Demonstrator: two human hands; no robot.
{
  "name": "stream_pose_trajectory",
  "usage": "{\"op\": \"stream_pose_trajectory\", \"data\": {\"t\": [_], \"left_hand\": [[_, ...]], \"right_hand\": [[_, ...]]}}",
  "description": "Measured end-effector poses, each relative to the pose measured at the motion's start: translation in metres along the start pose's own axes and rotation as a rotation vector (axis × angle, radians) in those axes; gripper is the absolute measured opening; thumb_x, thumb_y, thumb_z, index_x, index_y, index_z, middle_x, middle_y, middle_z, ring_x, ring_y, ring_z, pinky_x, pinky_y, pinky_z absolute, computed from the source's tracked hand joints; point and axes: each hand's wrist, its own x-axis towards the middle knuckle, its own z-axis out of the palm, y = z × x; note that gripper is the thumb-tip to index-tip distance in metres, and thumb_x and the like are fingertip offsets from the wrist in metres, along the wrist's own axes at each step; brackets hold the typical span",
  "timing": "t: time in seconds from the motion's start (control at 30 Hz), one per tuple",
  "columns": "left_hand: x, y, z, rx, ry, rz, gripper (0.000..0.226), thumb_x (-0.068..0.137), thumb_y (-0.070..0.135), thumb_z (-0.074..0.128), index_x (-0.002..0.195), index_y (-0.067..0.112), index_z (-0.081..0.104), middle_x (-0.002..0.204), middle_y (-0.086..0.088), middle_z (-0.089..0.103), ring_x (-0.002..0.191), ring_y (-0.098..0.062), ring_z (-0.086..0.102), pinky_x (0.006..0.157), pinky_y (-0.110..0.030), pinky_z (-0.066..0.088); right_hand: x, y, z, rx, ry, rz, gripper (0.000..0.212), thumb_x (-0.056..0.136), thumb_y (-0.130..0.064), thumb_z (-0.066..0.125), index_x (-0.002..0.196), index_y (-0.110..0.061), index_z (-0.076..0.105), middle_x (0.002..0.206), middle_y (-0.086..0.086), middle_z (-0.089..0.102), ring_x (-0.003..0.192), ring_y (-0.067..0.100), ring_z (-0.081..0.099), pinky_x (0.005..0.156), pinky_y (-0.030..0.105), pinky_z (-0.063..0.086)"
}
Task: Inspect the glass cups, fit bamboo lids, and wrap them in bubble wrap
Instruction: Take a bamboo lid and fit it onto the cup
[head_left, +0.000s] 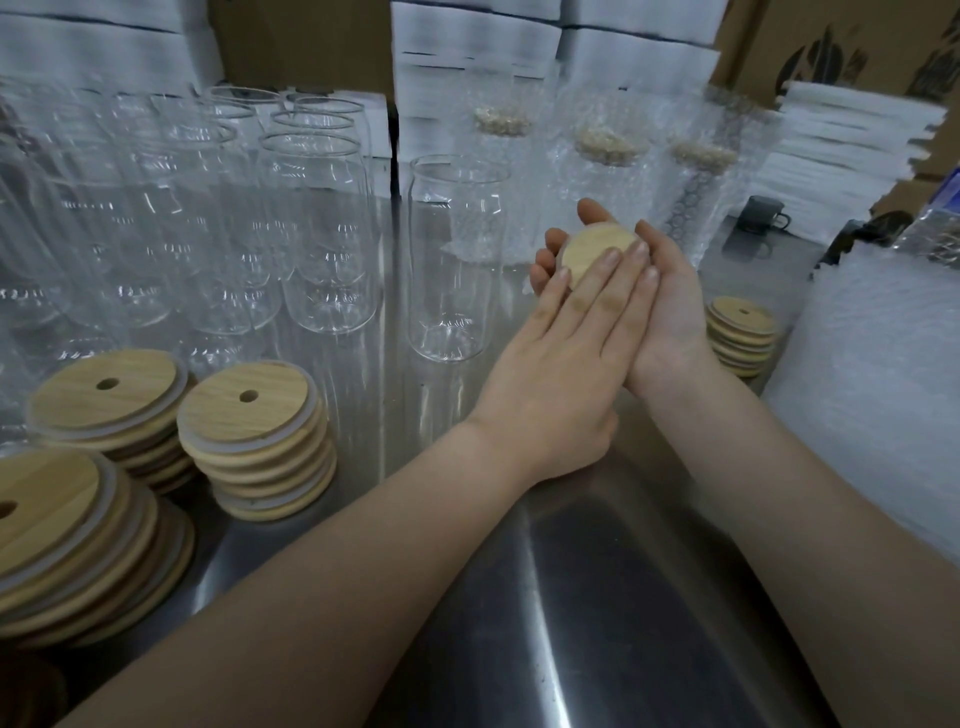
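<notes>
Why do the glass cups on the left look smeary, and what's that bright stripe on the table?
Head view: the glass cups at the left are blurred and stretched by the wide lens; the stripe is light glaring off the shiny metal table; the held lid looks sharper.

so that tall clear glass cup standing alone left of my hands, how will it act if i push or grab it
Tall and narrow, the clear glass cup would probably tip if pushed near its rim. Its smooth wall looks slippery, so grip it firmly. It stands empty on the shiny steel table, so likely light but breakable.
</notes>
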Motion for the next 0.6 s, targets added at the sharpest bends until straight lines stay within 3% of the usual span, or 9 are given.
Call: {"op": "stream_pose_trajectory", "data": {"t": [0.27,0.43,0.6], "left_hand": [[0.000,0.005,0.002,0.053,0.031,-0.094,0.077,0.093,0.021,0.034,0.154,0.003,-0.010,0.163,-0.013,-0.013,0.151,-0.028,-0.014,0.123,-0.042,-0.005],[-0.001,0.001,0.003,-0.066,-0.003,-0.172,0.079,0.091,0.013,0.037,0.153,0.001,-0.010,0.162,-0.016,-0.017,0.150,-0.028,-0.017,0.123,-0.037,-0.005],[-0.002,-0.005,0.001,-0.071,-0.037,-0.149,0.077,0.090,0.011,0.035,0.153,-0.001,-0.007,0.162,-0.019,-0.014,0.151,-0.028,-0.012,0.123,-0.037,-0.003]], "right_hand": [[0.002,0.005,0.001,0.020,0.032,-0.050,0.044,0.103,-0.037,0.029,0.099,-0.012,0.065,0.094,0.018,0.066,0.084,0.031,0.066,0.084,0.043,0.057],[0.004,0.003,0.001,0.072,0.103,-0.094,0.045,0.103,-0.037,0.028,0.098,-0.010,0.064,0.089,0.018,0.067,0.082,0.032,0.065,0.088,0.044,0.054],[0.006,-0.001,-0.003,0.097,0.151,-0.093,0.045,0.103,-0.040,0.029,0.100,-0.011,0.063,0.087,0.019,0.068,0.081,0.031,0.068,0.087,0.041,0.056]]}}
